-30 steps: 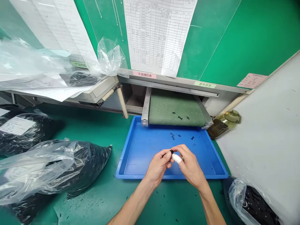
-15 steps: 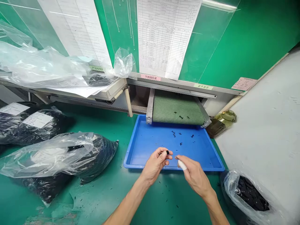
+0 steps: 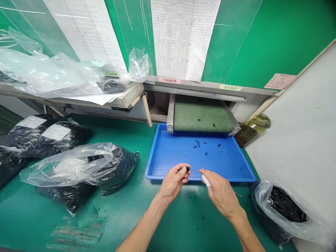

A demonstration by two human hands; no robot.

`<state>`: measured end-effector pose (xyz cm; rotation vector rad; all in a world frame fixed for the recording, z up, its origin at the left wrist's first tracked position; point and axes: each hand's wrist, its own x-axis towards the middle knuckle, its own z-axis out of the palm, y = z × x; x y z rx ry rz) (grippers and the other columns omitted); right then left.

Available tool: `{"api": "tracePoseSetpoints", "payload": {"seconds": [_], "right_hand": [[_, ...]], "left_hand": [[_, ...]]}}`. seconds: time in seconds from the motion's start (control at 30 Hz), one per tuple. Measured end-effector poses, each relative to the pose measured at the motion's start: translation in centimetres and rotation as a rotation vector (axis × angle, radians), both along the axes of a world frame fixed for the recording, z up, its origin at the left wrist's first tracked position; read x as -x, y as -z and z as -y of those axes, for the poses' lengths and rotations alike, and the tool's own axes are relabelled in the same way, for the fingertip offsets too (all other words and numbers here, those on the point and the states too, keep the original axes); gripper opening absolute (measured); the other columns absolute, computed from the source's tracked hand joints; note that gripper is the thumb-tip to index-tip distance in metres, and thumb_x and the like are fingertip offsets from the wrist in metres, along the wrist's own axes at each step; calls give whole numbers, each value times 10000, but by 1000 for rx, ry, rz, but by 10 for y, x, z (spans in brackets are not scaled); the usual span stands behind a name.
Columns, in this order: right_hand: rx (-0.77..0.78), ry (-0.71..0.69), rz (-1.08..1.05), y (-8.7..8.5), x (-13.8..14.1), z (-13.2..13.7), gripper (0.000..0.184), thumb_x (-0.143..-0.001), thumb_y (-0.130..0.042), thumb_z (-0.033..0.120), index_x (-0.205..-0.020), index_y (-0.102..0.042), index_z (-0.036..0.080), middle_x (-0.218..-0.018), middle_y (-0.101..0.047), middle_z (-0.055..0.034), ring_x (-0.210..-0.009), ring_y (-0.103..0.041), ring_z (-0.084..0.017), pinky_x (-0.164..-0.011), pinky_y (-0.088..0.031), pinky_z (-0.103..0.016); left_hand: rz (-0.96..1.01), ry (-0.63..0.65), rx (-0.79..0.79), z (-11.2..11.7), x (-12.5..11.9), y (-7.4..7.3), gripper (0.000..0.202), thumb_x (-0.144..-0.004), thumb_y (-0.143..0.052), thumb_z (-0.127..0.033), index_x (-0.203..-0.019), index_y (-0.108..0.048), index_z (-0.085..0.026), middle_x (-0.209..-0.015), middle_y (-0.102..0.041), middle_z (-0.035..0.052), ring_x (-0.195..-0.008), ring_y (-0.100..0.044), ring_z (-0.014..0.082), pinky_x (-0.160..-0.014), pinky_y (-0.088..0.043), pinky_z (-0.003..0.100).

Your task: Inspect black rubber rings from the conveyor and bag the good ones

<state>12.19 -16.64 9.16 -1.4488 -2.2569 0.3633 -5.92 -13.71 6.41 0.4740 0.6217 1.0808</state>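
Note:
My left hand [image 3: 174, 179] pinches a small black part [image 3: 187, 169] between thumb and fingertips, just over the near rim of the blue tray [image 3: 162, 174]. My right hand [image 3: 219, 191] hovers beside it, a little to the right, fingers loosely curled and holding nothing that I can see; one finger wears a white finger cot [image 3: 206, 181]. Several small black parts [image 3: 201, 145] lie scattered in the tray's far half. Two more black parts ride on the green mesh conveyor belt [image 3: 202, 117] that ends over the tray's far edge.
Clear plastic bags of black parts lie at the left [image 3: 78, 168] and far left [image 3: 39, 134], another at the lower right [image 3: 285, 210]. A yellowish bottle [image 3: 252, 128] lies right of the conveyor. Printed sheets [image 3: 183, 35] hang on the green wall. A grey panel [image 3: 301, 119] slopes along the right.
My hands were joined over the tray on the black part; they have come apart and drawn back to its near rim. The left keeps the part. More parts dropped into the tray.

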Motion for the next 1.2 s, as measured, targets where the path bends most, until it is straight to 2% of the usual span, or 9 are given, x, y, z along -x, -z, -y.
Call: {"api": "tracePoseSetpoints", "payload": {"seconds": [0.17,0.33,0.43,0.57,0.73,0.87,1.03,1.2], "right_hand": [[0,17,-12,-3,4,-4,305,-907,-336,135,-1088,-565,223,-1049,-651,-55,-944,-607,-192,-799,-478,-323],[44,21,-27,2,2,-8,346,-876,-340,89,-1117,-545,229,-1053,-651,-46,-909,-618,-179,-752,-475,-288],[52,24,-12,5,-1,-9,359,-861,-347,80,-1122,-546,225,-1044,-652,-48,-910,-617,-179,-760,-475,-287],[39,32,-3,7,-1,-9,375,-841,-344,57,-1103,-557,220,-1009,-648,-53,-907,-607,-177,-776,-466,-289],[-8,33,51,10,6,-7,359,-832,-350,38,-1073,-566,193,-945,-640,-65,-898,-584,-186,-772,-445,-292],[-23,61,138,12,13,-5,344,-814,-371,21,-1030,-579,189,-885,-634,-59,-845,-574,-184,-704,-421,-271],[-49,88,221,14,16,-7,330,-822,-387,27,-1035,-573,199,-850,-625,-46,-776,-555,-169,-661,-384,-255],[-69,84,263,15,17,-9,313,-839,-383,36,-1016,-570,214,-813,-607,-32,-737,-540,-164,-642,-368,-260]], "left_hand": [[0,56,-23,0,1,-2,175,-774,-680,-236,-896,-626,-124,-817,-603,65,-647,-497,73,-525,-345,172],[-16,54,-8,-3,2,-1,267,-788,-662,-213,-1040,-614,-137,-856,-630,81,-688,-518,89,-548,-372,176],[-32,35,11,-5,0,1,196,-784,-665,-225,-940,-632,-110,-845,-637,89,-679,-521,87,-535,-373,170],[13,27,66,-9,-5,5,154,-760,-691,-218,-861,-616,-129,-846,-646,76,-684,-540,82,-538,-386,159],[20,5,135,-11,-10,10,170,-701,-741,-177,-811,-623,-122,-861,-643,62,-743,-588,91,-632,-449,164],[-32,-28,119,-10,-14,13,177,-690,-749,-179,-815,-643,-114,-867,-644,62,-779,-612,111,-739,-483,208],[-85,-75,132,-7,-18,13,258,-687,-754,-186,-920,-667,-121,-868,-660,64,-757,-622,110,-755,-494,226],[-118,-91,160,-7,-19,14,247,-671,-769,-202,-884,-691,-104,-828,-674,67,-725,-616,101,-740,-496,210]]}}
